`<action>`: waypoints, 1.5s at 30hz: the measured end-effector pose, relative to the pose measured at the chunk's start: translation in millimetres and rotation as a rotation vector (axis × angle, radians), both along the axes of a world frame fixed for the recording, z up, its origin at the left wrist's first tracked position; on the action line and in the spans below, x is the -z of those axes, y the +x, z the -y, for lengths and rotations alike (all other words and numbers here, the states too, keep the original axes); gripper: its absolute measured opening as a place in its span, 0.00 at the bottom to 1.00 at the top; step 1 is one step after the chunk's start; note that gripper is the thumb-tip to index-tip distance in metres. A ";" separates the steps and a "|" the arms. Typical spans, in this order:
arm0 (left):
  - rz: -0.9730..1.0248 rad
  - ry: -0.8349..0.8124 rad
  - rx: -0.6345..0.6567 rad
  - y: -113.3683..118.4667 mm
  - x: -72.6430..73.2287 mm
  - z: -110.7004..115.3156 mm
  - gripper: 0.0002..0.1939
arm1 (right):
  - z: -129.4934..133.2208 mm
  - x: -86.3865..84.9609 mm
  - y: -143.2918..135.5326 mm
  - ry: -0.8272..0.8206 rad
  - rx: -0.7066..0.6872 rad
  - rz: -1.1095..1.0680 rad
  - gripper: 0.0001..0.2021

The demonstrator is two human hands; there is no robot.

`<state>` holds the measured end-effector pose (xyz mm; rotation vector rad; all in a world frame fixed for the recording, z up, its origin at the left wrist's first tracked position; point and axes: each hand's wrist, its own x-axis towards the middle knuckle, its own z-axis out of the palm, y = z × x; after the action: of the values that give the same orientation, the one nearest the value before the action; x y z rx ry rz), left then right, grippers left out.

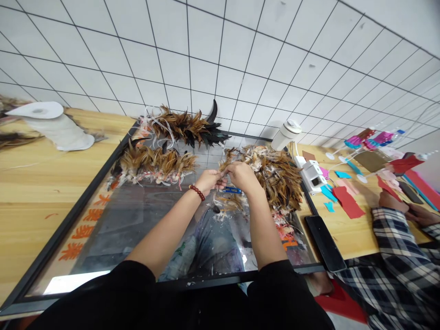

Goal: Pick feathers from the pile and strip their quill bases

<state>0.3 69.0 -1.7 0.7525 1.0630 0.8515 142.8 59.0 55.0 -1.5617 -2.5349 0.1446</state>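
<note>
Centrally, the left hand [209,180] and right hand [239,175] meet, fingertips pinching an apparent feather [224,173], its long axis mostly hidden; the feather pile [280,178] at three o'clock points roughly toward five.

Characters [82,230] on mirror [144,229] (top seemingly 大)

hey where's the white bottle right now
In the head view, the white bottle stands right of centre near the tiled wall, just behind the large brown feather pile and left of the white power adapter.
</note>
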 end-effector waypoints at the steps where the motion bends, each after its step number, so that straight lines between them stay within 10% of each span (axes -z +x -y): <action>1: 0.002 0.005 0.021 0.1 0.2 0.2 0.11 | -0.2 0.0 0.5 0.007 0.004 -0.003 0.15; 6: -0.034 -0.012 0.046 0.4 0.4 -0.7 0.12 | 1.9 -5.5 2.1 0.148 0.099 -0.025 0.17; 12: -0.102 0.000 0.046 -2.0 -0.2 -2.9 0.13 | 7.5 -0.7 -13.3 0.082 -0.238 0.031 0.24; 24: -0.116 0.015 0.056 -22.7 -9.5 -10.0 0.12 | 0.3 19.4 -25.1 -0.002 0.052 0.147 0.14; 31: 0.165 0.310 -0.232 -19.1 -17.2 -11.3 0.25 | -7.2 16.7 -16.3 0.033 0.281 -0.240 0.16; 45: 0.337 0.351 -0.368 7.3 -28.3 7.0 0.18 | 6.4 -1.9 -30.2 0.030 0.160 -0.406 0.13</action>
<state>7.6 62.0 26.6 0.6783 0.7648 1.4531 112.7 52.5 56.9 -1.5324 -2.0864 0.3608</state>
